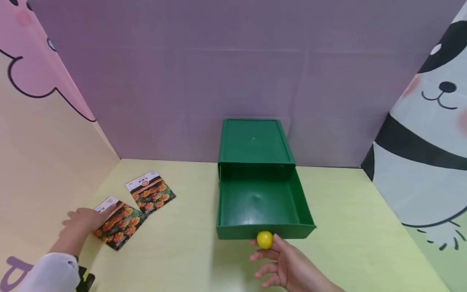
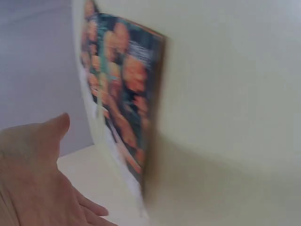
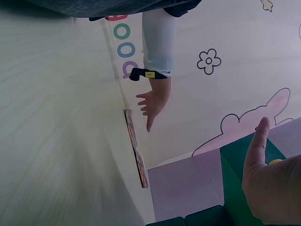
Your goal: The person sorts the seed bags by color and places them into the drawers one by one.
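Note:
A green drawer box (image 1: 255,140) stands at the back, its drawer (image 1: 255,202) pulled well out with nothing inside. My right hand (image 1: 292,261) is at the drawer front, thumb and index finger on either side of its round yellow knob (image 1: 264,239); the other fingers are loosely spread. To the left lie two flat packets with orange flower pictures, a nearer packet (image 1: 122,225) and a farther packet (image 1: 153,192), their corners meeting. Over the nearer packet hovers my left hand (image 1: 85,219), holding nothing, its thumb (image 2: 59,125) stretched out and fingers apart.
Behind the box hangs a purple-grey cloth (image 1: 175,81). A panda-printed panel (image 1: 427,154) borders the table on the right. Along the left runs a pale panel (image 1: 40,154) with a pink cartoon figure. The pale table (image 1: 189,259) spreads between them.

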`<act>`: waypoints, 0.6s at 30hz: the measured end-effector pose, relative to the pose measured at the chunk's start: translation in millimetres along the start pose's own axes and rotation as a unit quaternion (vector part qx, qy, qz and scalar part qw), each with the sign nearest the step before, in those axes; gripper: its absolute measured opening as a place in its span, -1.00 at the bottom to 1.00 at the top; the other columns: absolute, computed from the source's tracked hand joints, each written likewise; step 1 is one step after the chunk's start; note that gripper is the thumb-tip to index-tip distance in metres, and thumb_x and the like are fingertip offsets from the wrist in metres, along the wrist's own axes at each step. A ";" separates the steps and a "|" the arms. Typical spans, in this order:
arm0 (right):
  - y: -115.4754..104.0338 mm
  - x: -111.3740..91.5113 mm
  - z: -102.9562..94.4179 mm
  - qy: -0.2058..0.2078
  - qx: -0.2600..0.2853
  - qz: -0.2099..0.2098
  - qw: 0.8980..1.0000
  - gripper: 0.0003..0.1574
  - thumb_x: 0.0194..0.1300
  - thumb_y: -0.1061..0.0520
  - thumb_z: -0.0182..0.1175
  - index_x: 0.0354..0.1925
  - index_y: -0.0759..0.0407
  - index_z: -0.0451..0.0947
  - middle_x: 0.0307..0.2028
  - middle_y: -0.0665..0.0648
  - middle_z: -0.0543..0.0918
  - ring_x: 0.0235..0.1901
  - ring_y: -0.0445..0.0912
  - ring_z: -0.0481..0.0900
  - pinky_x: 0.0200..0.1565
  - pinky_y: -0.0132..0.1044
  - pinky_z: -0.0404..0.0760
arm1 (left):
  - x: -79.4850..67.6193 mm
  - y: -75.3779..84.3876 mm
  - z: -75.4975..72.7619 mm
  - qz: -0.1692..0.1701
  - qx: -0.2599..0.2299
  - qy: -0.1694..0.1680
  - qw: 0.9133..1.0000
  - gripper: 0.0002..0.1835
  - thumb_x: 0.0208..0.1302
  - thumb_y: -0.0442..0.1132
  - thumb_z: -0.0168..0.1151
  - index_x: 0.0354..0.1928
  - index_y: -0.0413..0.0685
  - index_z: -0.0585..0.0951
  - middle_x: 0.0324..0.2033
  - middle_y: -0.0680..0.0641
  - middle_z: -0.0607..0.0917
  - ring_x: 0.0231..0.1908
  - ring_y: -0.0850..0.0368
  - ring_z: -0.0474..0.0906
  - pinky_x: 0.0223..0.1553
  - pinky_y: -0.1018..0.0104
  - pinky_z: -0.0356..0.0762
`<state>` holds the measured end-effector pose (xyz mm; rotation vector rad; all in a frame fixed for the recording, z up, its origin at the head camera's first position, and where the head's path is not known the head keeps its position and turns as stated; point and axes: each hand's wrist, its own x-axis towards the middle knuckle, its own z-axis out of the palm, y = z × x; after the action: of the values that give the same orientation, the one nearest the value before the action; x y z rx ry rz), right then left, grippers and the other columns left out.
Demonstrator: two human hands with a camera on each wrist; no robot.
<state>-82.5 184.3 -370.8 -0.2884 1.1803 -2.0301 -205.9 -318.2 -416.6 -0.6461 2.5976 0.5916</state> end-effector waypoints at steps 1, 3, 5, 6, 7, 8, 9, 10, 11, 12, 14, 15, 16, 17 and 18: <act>-0.5 -0.7 -0.3 -0.002 0.001 -0.001 1.000 -0.33 0.49 -0.17 -0.48 0.21 0.22 0.26 -0.08 0.06 0.54 -0.20 -0.12 0.58 -0.17 -0.34 0.60 | 0.9 -2.8 3.2 -0.001 0.013 -0.002 1.000 0.31 0.11 0.55 -0.43 0.04 -0.82 -0.45 0.05 -0.79 -0.47 0.07 -0.73 -0.47 0.09 -0.51 -0.15; -1.4 -1.9 -0.5 -0.005 0.000 -0.002 1.000 -0.33 0.49 -0.17 -0.48 0.22 0.22 0.25 -0.07 0.06 0.54 -0.19 -0.12 0.58 -0.17 -0.34 0.59 | 3.6 -7.6 9.1 0.010 0.049 -0.007 0.999 0.31 0.11 0.56 -0.46 0.04 -0.89 -0.28 0.04 -0.85 -0.33 0.06 -0.77 -0.35 0.08 -0.51 -0.08; -1.0 -1.4 -0.2 -0.009 0.000 -0.001 1.000 -0.33 0.49 -0.17 -0.48 0.22 0.23 0.25 -0.07 0.06 0.53 -0.19 -0.13 0.58 -0.17 -0.34 0.59 | 5.0 -14.9 13.1 0.038 0.094 -0.013 0.995 0.28 0.13 0.54 -0.46 0.03 -0.89 -0.03 0.03 -0.86 -0.10 0.05 -0.76 -0.11 0.04 -0.47 0.08; -1.0 -1.0 -0.2 -0.010 0.001 -0.001 1.000 -0.33 0.49 -0.17 -0.49 0.22 0.24 0.24 -0.07 0.06 0.53 -0.19 -0.13 0.58 -0.16 -0.35 0.59 | 5.9 -17.7 15.4 0.052 0.112 -0.014 0.992 0.27 0.12 0.55 -0.46 0.00 -0.87 0.08 0.00 -0.86 0.01 0.01 -0.74 0.01 0.01 -0.43 0.16; -1.0 -0.7 -0.3 -0.011 0.000 -0.001 1.000 -0.32 0.49 -0.17 -0.50 0.22 0.24 0.24 -0.07 0.06 0.53 -0.19 -0.13 0.58 -0.16 -0.35 0.59 | 6.5 -19.8 17.8 0.058 0.120 -0.013 0.991 0.27 0.10 0.57 -0.43 -0.03 -0.85 0.15 -0.04 -0.85 0.10 -0.04 -0.71 0.12 -0.03 -0.39 0.23; -0.9 -0.3 -0.3 -0.012 0.000 -0.002 1.000 -0.31 0.49 -0.17 -0.51 0.22 0.24 0.24 -0.07 0.06 0.53 -0.19 -0.13 0.58 -0.16 -0.35 0.59 | 7.0 -21.3 19.9 0.063 0.125 -0.011 0.990 0.27 0.08 0.58 -0.39 -0.04 -0.84 0.19 -0.06 -0.84 0.14 -0.08 -0.69 0.19 -0.07 -0.36 0.27; -0.9 0.3 -0.5 -0.013 0.000 -0.003 1.000 -0.31 0.49 -0.18 -0.52 0.22 0.24 0.24 -0.07 0.06 0.53 -0.19 -0.13 0.57 -0.17 -0.35 0.59 | 7.5 -22.6 21.6 0.067 0.128 -0.008 0.989 0.28 0.07 0.59 -0.36 -0.05 -0.84 0.19 -0.08 -0.83 0.16 -0.11 -0.67 0.22 -0.11 -0.35 0.31; -0.7 0.6 -0.4 -0.015 0.000 -0.004 1.000 -0.31 0.49 -0.17 -0.53 0.22 0.24 0.24 -0.07 0.06 0.53 -0.19 -0.13 0.57 -0.16 -0.34 0.59 | 7.7 -23.3 23.6 0.059 0.117 -0.002 0.991 0.31 0.03 0.60 -0.29 -0.04 -0.86 0.13 -0.07 -0.84 0.14 -0.11 -0.67 0.21 -0.11 -0.35 0.31; -0.6 1.0 -0.4 -0.017 0.000 -0.005 1.000 -0.30 0.49 -0.17 -0.55 0.22 0.23 0.24 -0.07 0.06 0.53 -0.19 -0.13 0.57 -0.16 -0.34 0.59 | 7.9 -23.5 25.4 0.047 0.104 0.008 0.993 0.36 -0.02 0.62 -0.23 -0.02 -0.90 0.05 -0.07 -0.85 0.09 -0.09 -0.69 0.18 -0.10 -0.36 0.30; -0.4 1.5 -0.2 -0.019 0.001 -0.006 1.000 -0.30 0.49 -0.17 -0.56 0.22 0.23 0.24 -0.07 0.05 0.53 -0.18 -0.12 0.57 -0.16 -0.34 0.59 | 8.3 -23.7 26.6 0.036 0.092 0.017 0.995 0.41 -0.06 0.63 -0.18 -0.01 -0.92 -0.04 -0.06 -0.87 0.03 -0.07 -0.72 0.11 -0.08 -0.41 0.26; 0.2 2.2 0.4 -0.019 0.000 -0.004 1.000 -0.30 0.49 -0.17 -0.56 0.22 0.22 0.25 -0.07 0.05 0.54 -0.18 -0.12 0.57 -0.15 -0.34 0.58 | 9.0 -23.7 27.9 0.026 0.077 0.036 0.996 0.47 -0.11 0.62 -0.10 -0.01 -0.94 -0.19 -0.05 -0.88 -0.05 -0.02 -0.75 -0.01 -0.04 -0.45 0.19; 0.6 2.6 0.6 -0.018 -0.001 -0.003 1.000 -0.30 0.49 -0.17 -0.55 0.22 0.22 0.24 -0.07 0.06 0.54 -0.18 -0.12 0.57 -0.15 -0.33 0.58 | 9.2 -23.6 28.0 0.026 0.070 0.045 0.996 0.48 -0.12 0.61 -0.05 -0.01 -0.95 -0.21 -0.06 -0.88 -0.05 -0.01 -0.75 -0.03 -0.04 -0.46 0.18; 0.9 2.8 1.2 -0.015 -0.003 -0.001 1.000 -0.31 0.49 -0.17 -0.54 0.22 0.22 0.25 -0.07 0.06 0.54 -0.17 -0.12 0.56 -0.14 -0.33 0.58 | 9.6 -23.6 28.0 0.025 0.061 0.054 0.996 0.49 -0.14 0.59 0.00 -0.01 -0.95 -0.25 -0.06 -0.88 -0.04 -0.01 -0.74 -0.04 -0.03 -0.46 0.17; 1.4 3.1 1.8 -0.009 -0.004 0.004 1.000 -0.31 0.49 -0.17 -0.52 0.22 0.22 0.25 -0.07 0.06 0.55 -0.17 -0.11 0.56 -0.14 -0.33 0.58 | 9.9 -23.5 27.7 0.030 0.060 0.061 0.996 0.48 -0.14 0.57 0.03 -0.01 -0.95 -0.23 -0.07 -0.87 -0.02 -0.01 -0.73 -0.02 -0.02 -0.45 0.18; 1.9 3.3 2.5 -0.006 -0.005 0.008 1.000 -0.32 0.49 -0.17 -0.51 0.22 0.22 0.25 -0.06 0.07 0.55 -0.16 -0.11 0.56 -0.13 -0.33 0.58 | 10.3 -23.4 27.4 0.033 0.052 0.067 0.996 0.46 -0.14 0.54 0.09 -0.01 -0.95 -0.20 -0.09 -0.86 0.02 -0.02 -0.71 0.01 -0.02 -0.42 0.19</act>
<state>-82.5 179.8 -371.5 -0.2951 1.1812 -2.0065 -194.8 -327.3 -451.3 -0.5865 2.7639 0.4441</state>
